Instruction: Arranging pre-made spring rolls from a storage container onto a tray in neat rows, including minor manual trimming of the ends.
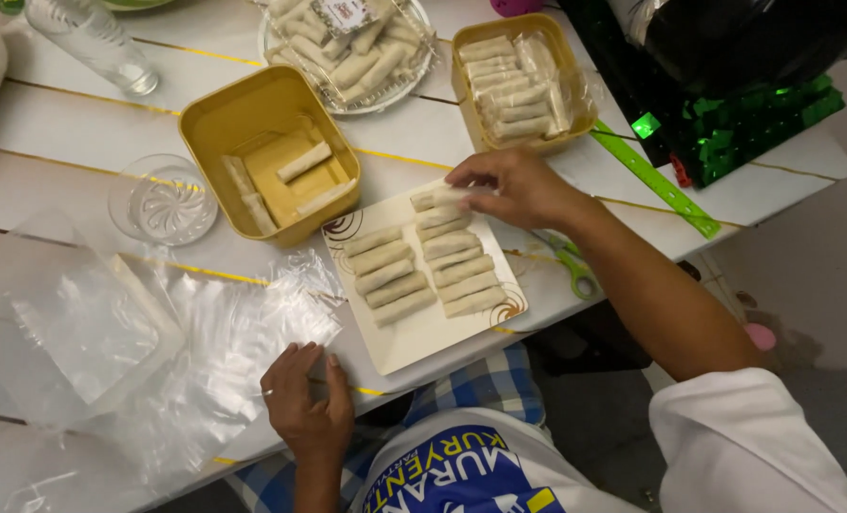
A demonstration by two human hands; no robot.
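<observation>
A square white plate (423, 337) sits in front of me with two columns of pale spring rolls (393, 274). My right hand (513, 185) rests at the plate's far corner, its fingers pinching the end of a spring roll (435, 199) at the top of the right column. My left hand (304, 399) lies flat at the table's near edge, fingers apart, touching clear plastic sheets (186, 351). It holds nothing.
A yellow tub (224, 114) with three rolls stands beyond the plate. Another yellow tub (523, 81) and a round glass dish (347, 47) are full of rolls. A small glass bowl (162, 201), a tall glass (91, 43), a green ruler (656, 180) and green scissors (575, 271) lie around.
</observation>
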